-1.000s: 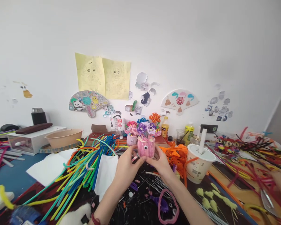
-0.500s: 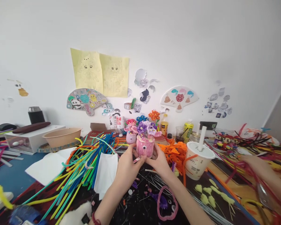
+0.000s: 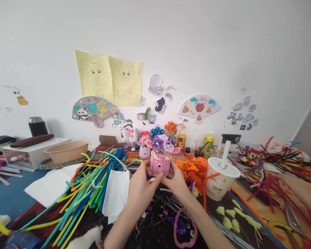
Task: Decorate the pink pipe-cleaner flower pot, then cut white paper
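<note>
Both my hands are wrapped round a small pink flowerpot [image 3: 160, 167] made of pipe cleaners, with a googly eye on its front. Purple and lilac pipe-cleaner flowers [image 3: 163, 143] rise out of it. My left hand [image 3: 143, 181] grips the pot's left side, and its thumb lies across the lower front. On the other side my right hand [image 3: 175, 180] closes on the pot, thumb low. Just behind stands a similar lilac pot [image 3: 144, 153] with pink flowers. A pink pipe-cleaner loop [image 3: 186, 228] lies below, between my forearms.
A pile of blue, green and yellow pipe cleaners [image 3: 93, 197] spreads to the left beside a white tissue [image 3: 116, 193]. Right of my hands are orange pipe cleaners [image 3: 197, 167] and a lidded cup [image 3: 221, 180] with a straw. Another person's hand [image 3: 292, 183] is at far right, near scissors [image 3: 292, 219].
The view has shifted slightly. My hands still hold the pink flowerpot in nearly the same place. The other person's hand at right has moved a little among the red pipe cleaners.
</note>
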The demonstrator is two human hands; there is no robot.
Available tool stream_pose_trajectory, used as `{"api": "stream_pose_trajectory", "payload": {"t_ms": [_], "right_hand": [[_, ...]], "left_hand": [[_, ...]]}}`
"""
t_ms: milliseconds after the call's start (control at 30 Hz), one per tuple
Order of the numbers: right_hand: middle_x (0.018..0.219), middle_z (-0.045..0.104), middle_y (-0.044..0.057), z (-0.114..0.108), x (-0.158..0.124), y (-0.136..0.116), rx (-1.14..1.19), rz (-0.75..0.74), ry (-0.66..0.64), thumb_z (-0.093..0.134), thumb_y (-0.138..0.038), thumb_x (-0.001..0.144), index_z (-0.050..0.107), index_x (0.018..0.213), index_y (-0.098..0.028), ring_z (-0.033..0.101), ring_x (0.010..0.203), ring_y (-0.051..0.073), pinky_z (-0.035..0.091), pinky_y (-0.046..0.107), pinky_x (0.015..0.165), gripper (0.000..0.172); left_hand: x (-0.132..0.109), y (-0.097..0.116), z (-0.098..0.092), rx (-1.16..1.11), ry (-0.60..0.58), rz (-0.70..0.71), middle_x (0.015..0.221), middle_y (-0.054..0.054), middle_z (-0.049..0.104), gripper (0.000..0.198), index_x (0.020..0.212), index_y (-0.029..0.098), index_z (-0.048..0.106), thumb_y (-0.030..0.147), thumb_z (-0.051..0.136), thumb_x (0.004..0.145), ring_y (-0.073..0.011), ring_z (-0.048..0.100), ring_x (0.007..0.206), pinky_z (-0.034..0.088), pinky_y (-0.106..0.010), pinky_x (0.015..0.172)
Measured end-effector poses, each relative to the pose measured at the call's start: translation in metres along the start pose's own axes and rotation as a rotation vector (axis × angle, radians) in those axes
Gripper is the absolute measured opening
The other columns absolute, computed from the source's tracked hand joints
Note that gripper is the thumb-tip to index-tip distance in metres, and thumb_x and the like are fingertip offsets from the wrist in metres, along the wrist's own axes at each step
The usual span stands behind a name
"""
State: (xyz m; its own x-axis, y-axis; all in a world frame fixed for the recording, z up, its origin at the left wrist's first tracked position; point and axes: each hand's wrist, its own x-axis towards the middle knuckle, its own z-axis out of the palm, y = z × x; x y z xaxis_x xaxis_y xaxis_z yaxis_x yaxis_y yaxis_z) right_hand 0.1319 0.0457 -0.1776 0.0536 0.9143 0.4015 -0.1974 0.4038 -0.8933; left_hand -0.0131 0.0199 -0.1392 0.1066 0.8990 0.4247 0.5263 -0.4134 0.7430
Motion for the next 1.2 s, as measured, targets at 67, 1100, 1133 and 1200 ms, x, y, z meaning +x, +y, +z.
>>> {"api": "stream_pose_trajectory", "payload": {"t_ms": [67,1100,1133,1200], "right_hand": [[0.122,0.067,0.012,0.0,0.0,-0.001,0.002,0.001,-0.005,0.088,-0.021,0.053,0.054,0.118,-0.023,0.066,0.108,0.031,0.05,0.045,0.096,0.074],[0.116,0.069,0.006,0.005,-0.007,-0.021,0.337,0.042,-0.056,0.076,-0.036,0.076,0.056,0.117,-0.029,0.064,0.108,0.025,0.043,0.046,0.102,0.047],[0.117,0.069,0.006,0.006,-0.007,-0.021,0.366,0.045,-0.076,0.074,-0.038,0.078,0.056,0.119,-0.028,0.064,0.109,0.026,0.043,0.046,0.103,0.046],[0.12,0.068,0.006,0.007,-0.007,-0.023,0.428,0.053,-0.114,0.071,-0.041,0.081,0.059,0.121,-0.028,0.062,0.112,0.026,0.043,0.046,0.104,0.044]], "left_hand": [[0.0,0.001,-0.001,-0.002,0.003,-0.004,0.081,0.001,0.056,0.042,0.114,0.02,0.05,0.043,0.059,0.081,-0.0232,0.063,0.077,0.041,-0.03,0.063],[0.004,0.001,-0.003,-0.333,0.047,0.016,0.109,-0.009,0.068,0.043,0.127,0.017,0.051,0.039,0.047,0.09,-0.0197,0.063,0.104,0.051,-0.031,0.084],[0.004,0.002,-0.003,-0.333,0.054,0.024,0.109,-0.009,0.068,0.042,0.127,0.017,0.05,0.038,0.048,0.09,-0.0195,0.062,0.104,0.051,-0.03,0.082],[0.003,0.005,-0.002,-0.32,0.073,0.034,0.108,-0.008,0.066,0.04,0.125,0.018,0.049,0.035,0.05,0.089,-0.0195,0.063,0.101,0.051,-0.029,0.076]]}}
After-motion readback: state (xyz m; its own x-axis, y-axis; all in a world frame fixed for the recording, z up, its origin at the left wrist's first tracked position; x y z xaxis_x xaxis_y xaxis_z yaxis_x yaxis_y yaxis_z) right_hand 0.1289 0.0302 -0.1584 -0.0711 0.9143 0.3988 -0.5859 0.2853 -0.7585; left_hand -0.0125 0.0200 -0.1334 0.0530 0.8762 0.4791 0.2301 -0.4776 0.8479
